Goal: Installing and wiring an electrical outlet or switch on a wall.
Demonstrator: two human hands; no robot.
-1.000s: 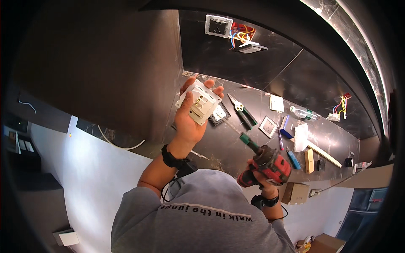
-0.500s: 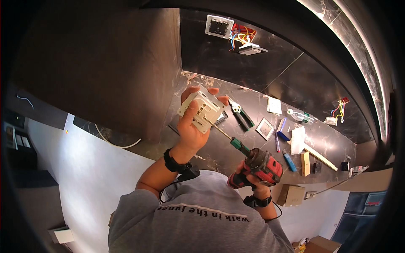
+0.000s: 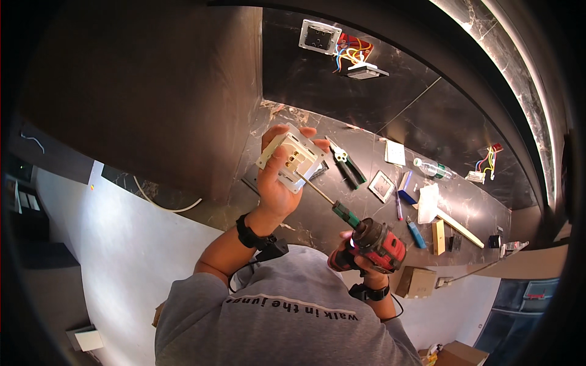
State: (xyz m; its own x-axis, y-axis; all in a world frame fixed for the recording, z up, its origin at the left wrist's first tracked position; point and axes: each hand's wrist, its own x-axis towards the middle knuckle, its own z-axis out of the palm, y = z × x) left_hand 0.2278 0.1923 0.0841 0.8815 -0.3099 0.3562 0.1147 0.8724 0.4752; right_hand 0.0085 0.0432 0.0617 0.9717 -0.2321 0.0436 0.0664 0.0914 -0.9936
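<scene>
Dark counter (image 3: 308, 221): left hand (image 3: 276, 186) clasps socket (image 3: 299, 160), right hand (image 3: 370, 269) seemingly encircles drill (image 3: 386, 246).

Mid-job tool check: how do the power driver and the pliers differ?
The power driver is in the right hand; the pliers lie on the countertop.
The driver is mainly red and black, while the pliers show no red.
The driver looks bulkier; the pliers are slimmer.
Both have green parts.

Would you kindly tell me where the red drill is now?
In the head view, the red drill is lower right of centre, in the right hand, its bit reaching the cream socket module in the left hand.
</scene>
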